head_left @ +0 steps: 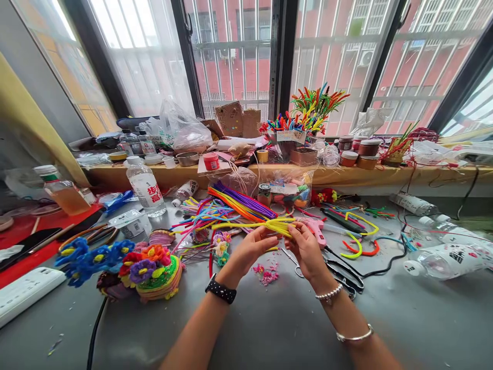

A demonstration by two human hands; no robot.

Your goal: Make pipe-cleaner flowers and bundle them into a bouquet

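Observation:
Both my hands meet above the grey table (269, 329), pinching a bunch of yellow pipe cleaners (246, 224) that runs left from the fingers. My left hand (250, 252), with a black watch on its wrist, grips the bunch from the left. From the right, my right hand (306, 249), wearing bead and metal bracelets, closes its fingers on the same bunch. Behind them lies a heap of coloured pipe cleaners (231, 205). Small pink scraps (266, 275) lie under my hands.
Finished pipe-cleaner flowers (127, 267) sit at left, black scissors (342, 272) and a pink glue gun (318, 231) at right. Water bottles (145, 186) stand and lie about. A white power strip (26, 290) lies at far left. The window ledge (385, 174) holds jars, bags and upright pipe cleaners.

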